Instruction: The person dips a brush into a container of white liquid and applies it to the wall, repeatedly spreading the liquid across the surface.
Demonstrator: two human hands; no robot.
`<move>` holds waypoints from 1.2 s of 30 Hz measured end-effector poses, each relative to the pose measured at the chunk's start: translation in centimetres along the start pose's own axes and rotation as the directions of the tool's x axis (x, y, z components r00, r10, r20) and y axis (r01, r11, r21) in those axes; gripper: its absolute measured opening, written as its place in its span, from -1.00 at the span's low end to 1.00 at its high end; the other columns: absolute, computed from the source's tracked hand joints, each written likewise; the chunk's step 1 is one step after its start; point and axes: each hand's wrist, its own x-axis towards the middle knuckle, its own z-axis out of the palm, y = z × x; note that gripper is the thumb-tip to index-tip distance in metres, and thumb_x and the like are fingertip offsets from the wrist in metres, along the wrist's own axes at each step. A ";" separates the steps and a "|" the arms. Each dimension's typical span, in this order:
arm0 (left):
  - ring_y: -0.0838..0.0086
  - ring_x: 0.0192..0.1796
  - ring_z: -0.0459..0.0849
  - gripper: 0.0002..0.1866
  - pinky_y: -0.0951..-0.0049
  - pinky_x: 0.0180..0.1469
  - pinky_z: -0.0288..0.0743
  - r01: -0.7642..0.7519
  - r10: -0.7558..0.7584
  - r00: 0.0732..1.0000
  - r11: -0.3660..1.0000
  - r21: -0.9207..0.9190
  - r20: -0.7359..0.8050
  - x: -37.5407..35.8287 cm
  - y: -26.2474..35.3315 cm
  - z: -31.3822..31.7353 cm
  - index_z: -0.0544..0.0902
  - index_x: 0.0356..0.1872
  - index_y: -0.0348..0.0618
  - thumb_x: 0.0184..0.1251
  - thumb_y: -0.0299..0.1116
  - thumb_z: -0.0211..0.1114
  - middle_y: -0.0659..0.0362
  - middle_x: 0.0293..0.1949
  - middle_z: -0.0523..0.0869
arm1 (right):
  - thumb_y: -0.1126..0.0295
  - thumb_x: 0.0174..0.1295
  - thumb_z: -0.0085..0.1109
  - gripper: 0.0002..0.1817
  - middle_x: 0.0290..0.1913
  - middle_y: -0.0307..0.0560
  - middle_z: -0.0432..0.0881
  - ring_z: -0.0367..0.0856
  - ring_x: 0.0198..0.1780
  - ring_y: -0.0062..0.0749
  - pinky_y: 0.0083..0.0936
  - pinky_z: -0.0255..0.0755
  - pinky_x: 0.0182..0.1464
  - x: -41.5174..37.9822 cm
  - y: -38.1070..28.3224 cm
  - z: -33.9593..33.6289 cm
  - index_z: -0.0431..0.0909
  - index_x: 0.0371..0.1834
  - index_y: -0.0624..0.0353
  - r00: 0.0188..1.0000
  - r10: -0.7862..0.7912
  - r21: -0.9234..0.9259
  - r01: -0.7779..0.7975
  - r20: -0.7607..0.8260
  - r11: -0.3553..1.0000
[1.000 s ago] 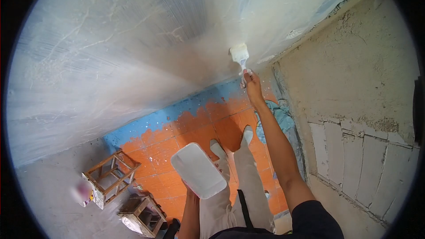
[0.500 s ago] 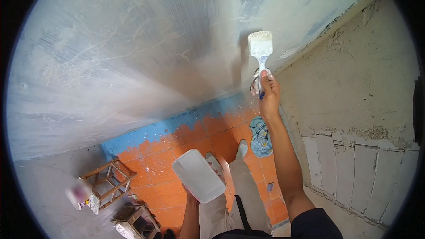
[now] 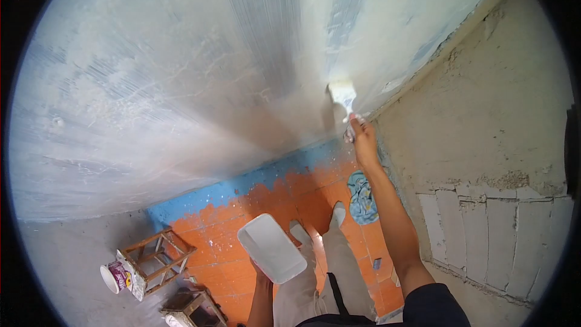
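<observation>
My right hand (image 3: 362,137) is closed around the handle of a white paintbrush (image 3: 344,95). The brush's bristles are at the wall (image 3: 254,85), which is coated in streaky white over grey-blue; whether they press on it is hard to tell. Paint smears show on the fingers. Low in front of my legs, my left hand (image 3: 256,266) supports a white rectangular plastic container (image 3: 272,248) from its left side and underneath. The container is tilted with its open top toward me. Most of the left fingers are hidden beneath it.
A patterned cloth (image 3: 362,198) lies on the orange tiled floor (image 3: 224,254) near the right wall (image 3: 466,121). At lower left stand a wooden stool (image 3: 158,260), a paint tub (image 3: 115,277) beside it and a second stool (image 3: 195,306). A blue painted strip (image 3: 200,195) runs along the wall's foot.
My right hand has moved the paintbrush downward and slightly left along the wall. The left hand still holds the container, a little lower in view. The whole view has shifted slightly.
</observation>
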 end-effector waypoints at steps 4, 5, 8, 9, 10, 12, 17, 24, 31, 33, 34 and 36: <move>-0.16 0.30 0.65 -0.04 -0.32 0.31 0.55 -0.017 0.017 1.000 0.999 0.030 -0.001 0.3 0.2 0.5 0.30 0.57 -0.15 0.42 0.45 -0.05 -0.13 0.37 0.57 | 0.18 0.63 0.08 -0.70 -0.56 -0.34 0.37 0.33 -0.55 -0.62 -0.53 0.29 -0.41 -1.7 -10.9 3.2 0.56 -0.20 0.18 0.979 -0.202 0.012 0.202 0.010 0.979; -0.16 0.30 0.65 -0.04 -0.32 0.31 0.55 -0.023 0.023 1.000 0.999 0.036 0.001 0.4 0.3 0.7 0.30 0.57 -0.14 0.42 0.45 -0.05 -0.13 0.37 0.57 | 0.18 0.64 0.07 -0.69 -0.56 -0.35 0.37 0.31 -0.55 -0.63 -0.53 0.30 -0.42 -1.7 -11.3 3.4 0.56 -0.19 0.19 0.976 -0.216 0.015 0.216 0.019 0.976; -0.16 0.30 0.65 -0.04 -0.32 0.31 0.55 -0.052 0.051 0.999 0.997 0.050 0.012 0.5 0.8 1.6 0.30 0.57 -0.13 0.41 0.45 -0.03 -0.12 0.37 0.57 | 0.17 0.65 0.04 -0.66 -0.56 -0.33 0.36 0.32 -0.56 -0.63 -0.51 0.31 -0.44 -1.1 -9.0 3.3 0.56 -0.19 0.22 0.983 -0.185 -0.107 0.182 -0.019 0.977; -0.15 0.30 0.65 -0.04 -0.32 0.31 0.55 -0.065 0.064 0.998 0.996 0.056 0.013 0.4 1.0 1.8 0.30 0.57 -0.13 0.41 0.45 -0.02 -0.12 0.37 0.57 | 0.17 0.65 0.03 -0.66 -0.56 -0.32 0.36 0.34 -0.56 -0.62 -0.51 0.32 -0.44 -0.8 -6.0 3.1 0.56 -0.19 0.23 0.987 -0.157 -0.164 0.148 -0.045 0.975; -0.15 0.30 0.65 -0.04 -0.32 0.31 0.54 -0.081 0.081 0.997 0.995 0.063 0.011 0.0 1.3 1.9 0.30 0.57 -0.12 0.40 0.45 -0.01 -0.12 0.37 0.57 | 0.16 0.65 0.04 -0.64 -0.58 -0.31 0.38 0.36 -0.56 -0.61 -0.50 0.33 -0.45 -0.1 -1.4 1.8 0.58 -0.19 0.24 0.996 -0.091 -0.169 0.087 -0.021 0.982; -0.15 0.30 0.65 -0.03 -0.32 0.31 0.54 -0.106 0.106 0.994 0.992 0.066 0.008 -0.7 1.7 2.2 0.30 0.58 -0.11 0.40 0.46 0.00 -0.11 0.37 0.57 | 0.15 0.63 0.08 -0.64 -0.57 -0.30 0.42 0.41 -0.56 -0.59 -0.51 0.34 -0.45 1.3 8.0 -2.6 0.58 -0.26 0.21 0.986 0.157 -0.318 -0.168 -0.059 0.933; -0.14 0.30 0.64 -0.03 -0.31 0.31 0.54 -0.176 0.175 0.984 0.982 0.064 0.018 -1.7 3.1 3.7 0.30 0.58 -0.09 0.38 0.46 0.04 -0.10 0.37 0.57 | 0.11 0.62 0.09 -0.60 -0.61 -0.29 0.45 0.40 -0.59 -0.58 -0.48 0.30 -0.47 0.4 6.8 -2.0 0.68 -0.20 0.25 0.966 0.205 -0.274 -0.242 -0.159 0.931; -0.13 0.30 0.64 -0.02 -0.31 0.32 0.53 -0.235 0.221 0.958 0.970 0.063 0.183 -0.1 4.5 11.4 0.29 0.58 -0.06 0.35 0.47 0.09 -0.08 0.37 0.57 | 0.12 0.64 0.06 -0.63 -0.58 -0.36 0.37 0.32 -0.54 -0.66 -0.56 0.28 -0.41 -2.4 -20.2 4.3 0.60 -0.14 0.23 0.977 -0.208 -0.029 0.210 0.054 0.977; -0.12 0.30 0.63 -0.01 -0.31 0.32 0.52 -0.253 0.206 0.896 0.965 0.070 0.394 4.6 2.7 19.9 0.29 0.58 -0.03 0.33 0.47 0.15 -0.06 0.37 0.56 | 0.08 0.63 0.09 -0.64 -0.56 -0.35 0.41 0.40 -0.52 -0.64 -0.55 0.29 -0.42 0.3 -6.8 1.1 0.58 -0.20 0.15 0.992 -0.116 -0.047 0.119 0.056 0.992; -0.11 0.32 0.61 0.01 -0.31 0.33 0.49 -0.259 0.193 0.875 0.961 0.094 0.443 5.7 2.3 21.2 0.27 0.60 0.01 0.28 0.47 0.22 -0.04 0.40 0.54 | 0.10 0.63 0.09 -0.64 -0.57 -0.34 0.41 0.41 -0.53 -0.63 -0.52 0.33 -0.42 1.4 0.3 -1.6 0.59 -0.17 0.19 0.998 -0.068 -0.245 0.064 -0.006 0.967; -0.11 0.33 0.59 0.04 -0.32 0.35 0.46 -0.261 0.184 0.865 0.959 0.106 0.467 6.1 1.9 21.5 0.26 0.61 0.05 0.24 0.46 0.28 -0.02 0.42 0.52 | 0.12 0.63 0.09 -0.65 -0.57 -0.33 0.41 0.40 -0.53 -0.62 -0.51 0.34 -0.42 1.6 1.0 -2.4 0.60 -0.17 0.20 0.998 0.043 -0.293 -0.052 -0.038 0.955; -0.10 0.37 0.54 0.10 -0.34 0.38 0.40 -0.269 0.170 0.840 0.955 0.124 0.515 6.9 1.3 22.0 0.23 0.63 0.13 0.15 0.45 0.41 0.03 0.46 0.48 | 0.16 0.63 0.08 -0.66 -0.57 -0.33 0.39 0.39 -0.55 -0.61 -0.50 0.36 -0.41 2.2 1.7 -3.5 0.60 -0.16 0.23 0.962 0.252 -0.381 -0.275 -0.110 0.883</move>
